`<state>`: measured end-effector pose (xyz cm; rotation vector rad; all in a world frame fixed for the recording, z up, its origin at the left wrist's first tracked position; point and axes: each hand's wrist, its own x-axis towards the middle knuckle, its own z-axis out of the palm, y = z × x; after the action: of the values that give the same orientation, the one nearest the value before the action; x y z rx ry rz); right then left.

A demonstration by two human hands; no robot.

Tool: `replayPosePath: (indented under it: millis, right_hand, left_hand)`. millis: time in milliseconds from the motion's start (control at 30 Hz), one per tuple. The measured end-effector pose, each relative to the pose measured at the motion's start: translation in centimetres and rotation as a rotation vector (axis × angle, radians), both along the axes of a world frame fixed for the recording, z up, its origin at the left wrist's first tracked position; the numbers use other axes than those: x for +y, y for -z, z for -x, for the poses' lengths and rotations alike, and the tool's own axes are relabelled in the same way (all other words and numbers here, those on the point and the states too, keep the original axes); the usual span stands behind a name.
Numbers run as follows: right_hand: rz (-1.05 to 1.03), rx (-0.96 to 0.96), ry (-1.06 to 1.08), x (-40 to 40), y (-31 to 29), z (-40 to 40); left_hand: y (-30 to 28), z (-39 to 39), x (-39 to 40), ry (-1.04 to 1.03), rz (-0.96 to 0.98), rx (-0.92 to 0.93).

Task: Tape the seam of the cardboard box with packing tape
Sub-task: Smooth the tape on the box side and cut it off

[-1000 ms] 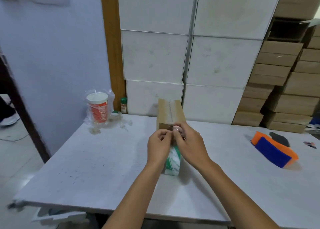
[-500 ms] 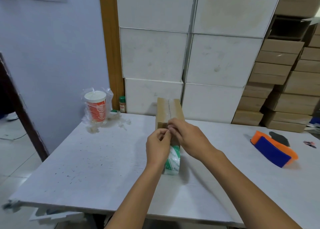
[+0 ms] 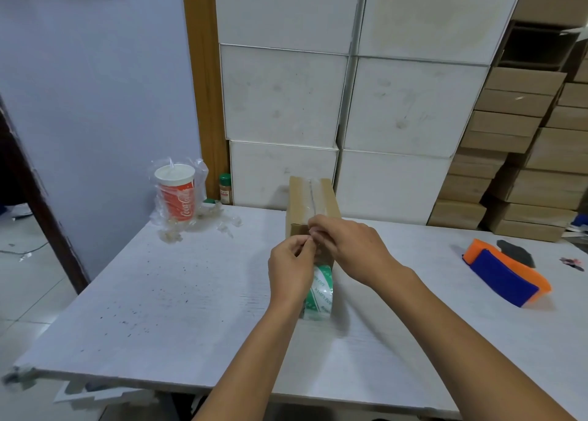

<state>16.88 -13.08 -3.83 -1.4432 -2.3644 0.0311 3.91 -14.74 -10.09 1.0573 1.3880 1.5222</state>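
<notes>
Head view: my left hand (image 3: 291, 266) and right hand (image 3: 346, 248) pinch clear tape together at the brown cardboard box's (image 3: 313, 205) near edge. Green-printed tape roll (image 3: 319, 291) stands just below them on the white table (image 3: 159, 309).

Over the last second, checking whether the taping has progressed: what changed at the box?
The right hand moved up from the near face to the top near edge of the brown cardboard box; a pinkish object seen at its fingers a second ago no longer shows. The left hand stayed pinching by the box's front. The green-and-white packing tape roll, the box and the orange-and-blue dispenser kept their places.
</notes>
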Motion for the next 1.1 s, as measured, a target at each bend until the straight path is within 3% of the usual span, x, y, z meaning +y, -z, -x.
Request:
replayPosePath:
  millis: [433,700,1033,1100]
  right_hand:
    - [-0.050,-0.026,0.025,-0.6,0.6,-0.4]
    - [-0.046,-0.062,0.060,-0.9,2.6,-2.1]
    - [0.004,0.254,0.065,-3.1,6.9,-2.0]
    - [0.015,0.344,0.077,-3.2,7.4,-2.1]
  left_hand:
    - [-0.5,-0.1,-0.7,-0.026,-0.045,0.019]
    - [-0.2,1.3,-1.3,-0.109,-0.066,-0.068]
    - [1.4,7.9,-3.1,0.116,-0.063,-0.120]
    - [1.9,9.4,-3.2,0.137,-0.045,-0.058]
